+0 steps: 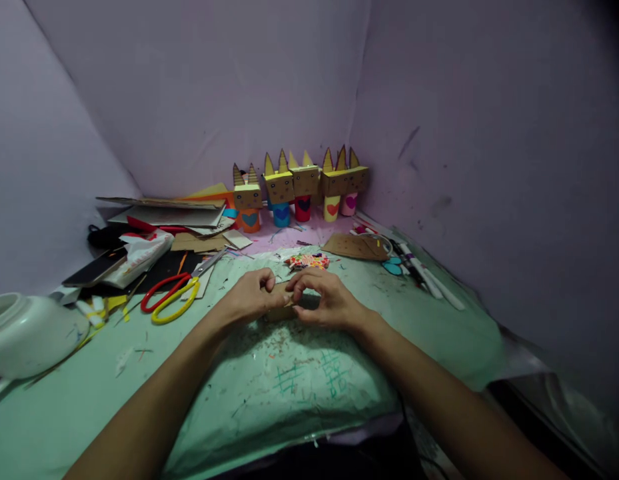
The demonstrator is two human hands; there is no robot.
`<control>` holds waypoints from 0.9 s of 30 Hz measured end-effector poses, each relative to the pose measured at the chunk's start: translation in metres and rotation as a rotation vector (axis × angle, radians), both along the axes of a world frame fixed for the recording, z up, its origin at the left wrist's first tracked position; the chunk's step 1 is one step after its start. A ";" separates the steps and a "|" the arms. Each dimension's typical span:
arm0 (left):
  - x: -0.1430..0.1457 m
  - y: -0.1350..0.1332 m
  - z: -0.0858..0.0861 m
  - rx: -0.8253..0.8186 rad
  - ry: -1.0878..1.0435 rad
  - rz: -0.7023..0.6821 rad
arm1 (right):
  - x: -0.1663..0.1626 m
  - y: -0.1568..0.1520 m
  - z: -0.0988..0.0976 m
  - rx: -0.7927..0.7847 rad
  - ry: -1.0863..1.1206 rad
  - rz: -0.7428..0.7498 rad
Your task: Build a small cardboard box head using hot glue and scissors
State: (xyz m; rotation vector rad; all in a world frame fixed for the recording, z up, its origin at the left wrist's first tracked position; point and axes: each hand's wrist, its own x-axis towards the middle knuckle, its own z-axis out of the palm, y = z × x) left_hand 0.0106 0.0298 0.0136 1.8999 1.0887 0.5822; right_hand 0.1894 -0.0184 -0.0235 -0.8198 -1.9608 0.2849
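Both hands meet over a small brown cardboard box (279,312) near the middle of the green-covered table (414,347). My left hand (250,293) grips the box from its left side, thumb along the top. On the right, my right hand (324,297) has its thumb and fingers curled at the box's right edge, where a small pale piece shows between the fingertips; its kind is too small to make out. Fingers hide much of the box. Just beyond the hands lies a colourful patterned piece (308,261).
Cardboard-headed figures (282,193) with pointed ears and heart-marked bodies stand along the back wall. Red-and-yellow scissors (182,290), cardboard sheets (199,241) and a white pot (34,333) lie left. A brown cardboard piece (356,247) and several markers (422,270) are right.
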 end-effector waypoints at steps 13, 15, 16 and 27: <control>0.000 0.014 -0.004 0.099 0.086 -0.110 | 0.003 0.000 -0.001 -0.054 0.019 0.013; 0.000 0.018 -0.004 0.099 0.134 -0.146 | 0.003 0.000 -0.001 -0.078 0.024 0.000; 0.000 0.020 -0.004 0.095 0.155 -0.163 | 0.003 0.000 -0.001 -0.089 0.027 -0.003; 0.012 0.024 0.013 -0.010 0.314 -0.218 | 0.004 -0.001 0.000 -0.099 0.045 0.027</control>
